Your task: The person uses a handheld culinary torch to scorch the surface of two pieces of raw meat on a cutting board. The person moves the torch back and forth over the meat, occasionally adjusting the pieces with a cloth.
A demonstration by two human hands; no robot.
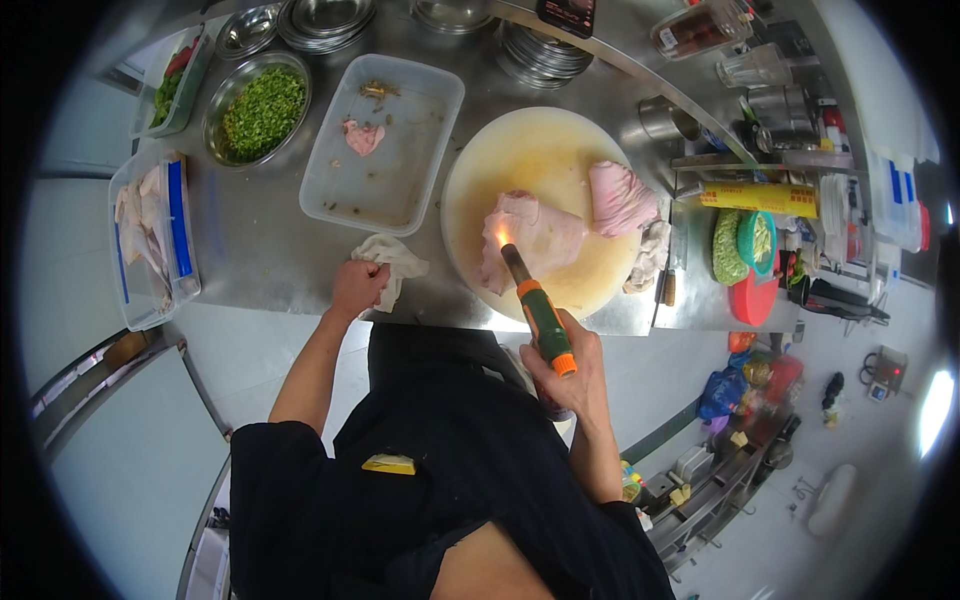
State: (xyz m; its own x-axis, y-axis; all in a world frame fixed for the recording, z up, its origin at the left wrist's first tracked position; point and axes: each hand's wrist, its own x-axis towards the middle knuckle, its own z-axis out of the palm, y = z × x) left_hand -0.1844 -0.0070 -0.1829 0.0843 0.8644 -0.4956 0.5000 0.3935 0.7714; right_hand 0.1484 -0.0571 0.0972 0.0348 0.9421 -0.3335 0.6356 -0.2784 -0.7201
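Note:
My right hand (574,367) holds a green and orange gas blowtorch (547,322), its canister mostly hidden below the hand. An orange flame from the nozzle meets the left part of a pale pink piece of raw meat with skin (551,240), which lies on a round, yellow-stained cutting board (525,142). Another rolled piece of raw meat (621,199) rests at the board's right side. My left hand (361,287) is closed in a fist on a crumpled white cloth (397,262) at the steel counter's front edge.
Behind the cloth stands a plastic tub (307,176) with meat scraps. Further left are a steel bowl of chopped greens (266,112) and a container of raw poultry (142,217). Steel plates (544,56) are stacked at the back. A second cloth (649,255) and a knife handle (670,287) lie right of the board.

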